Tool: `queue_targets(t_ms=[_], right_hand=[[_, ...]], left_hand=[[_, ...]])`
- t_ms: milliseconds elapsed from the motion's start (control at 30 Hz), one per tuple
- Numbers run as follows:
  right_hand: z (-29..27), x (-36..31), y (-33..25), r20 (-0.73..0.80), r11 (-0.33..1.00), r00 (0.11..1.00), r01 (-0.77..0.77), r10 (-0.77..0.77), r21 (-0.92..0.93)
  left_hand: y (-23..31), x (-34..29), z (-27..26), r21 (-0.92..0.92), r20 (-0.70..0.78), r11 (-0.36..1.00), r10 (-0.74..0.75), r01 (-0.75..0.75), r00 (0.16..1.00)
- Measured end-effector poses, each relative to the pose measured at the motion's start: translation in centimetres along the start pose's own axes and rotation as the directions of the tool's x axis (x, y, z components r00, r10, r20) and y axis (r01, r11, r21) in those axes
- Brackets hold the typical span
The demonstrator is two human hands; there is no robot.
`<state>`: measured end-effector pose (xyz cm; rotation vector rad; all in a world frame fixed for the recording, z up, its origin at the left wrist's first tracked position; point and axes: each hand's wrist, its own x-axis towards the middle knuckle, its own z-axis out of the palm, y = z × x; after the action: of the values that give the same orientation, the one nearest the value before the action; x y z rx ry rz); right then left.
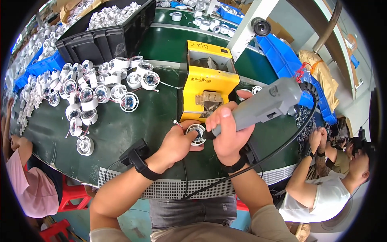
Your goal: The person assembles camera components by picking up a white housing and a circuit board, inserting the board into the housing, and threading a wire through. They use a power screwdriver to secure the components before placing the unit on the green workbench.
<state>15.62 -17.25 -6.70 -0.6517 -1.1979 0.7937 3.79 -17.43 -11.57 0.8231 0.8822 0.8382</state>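
My left hand (pixel 177 141) grips a round white plastic housing (pixel 197 128) with a circuit board inside, its thumb pressing over the near side. A short wire with a small white plug sticks out beside that hand. Wrapped around a grey electric screwdriver (pixel 264 103) is my right hand (pixel 230 135). The tool lies tilted, its dark nose at the housing's right side; whether the bit touches a screw cannot be made out. Directly beyond both hands stands a yellow screw feeder (pixel 207 84).
Many white housings (pixel 88 103) with boards and wires lie loose on the green table (pixel 141 125) at left. A black crate (pixel 100 44) stands behind them. Blue bins (pixel 278 56) sit at far right. The screwdriver's black cable (pixel 282 143) crosses my right forearm. People sit on both sides.
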Motion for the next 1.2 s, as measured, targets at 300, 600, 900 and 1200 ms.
queue_targets(t_ms=[300,600,900,1200], right_hand=[[-0.3,-0.1,1.0,0.018,0.999,1.000,-0.023,0.024,-0.033],[-1.3,-0.8,2.1,0.147,0.992,0.988,0.061,-0.044,-0.115],[-7.1,3.4,-2.3,0.172,0.922,0.983,0.013,0.058,-0.388],[-18.6,-0.1,-2.7,0.092,0.132,0.995,0.086,0.038,-0.988]], left_hand=[[-0.2,0.0,-0.2,-0.015,0.002,1.000,0.003,-0.003,1.000],[-0.2,0.0,0.2,0.023,0.038,0.999,0.026,-0.027,0.999],[8.0,-3.2,-5.7,0.772,-0.044,0.636,0.060,-0.004,0.997],[8.8,-6.8,-10.8,0.933,0.241,-0.310,0.915,0.182,0.322]])
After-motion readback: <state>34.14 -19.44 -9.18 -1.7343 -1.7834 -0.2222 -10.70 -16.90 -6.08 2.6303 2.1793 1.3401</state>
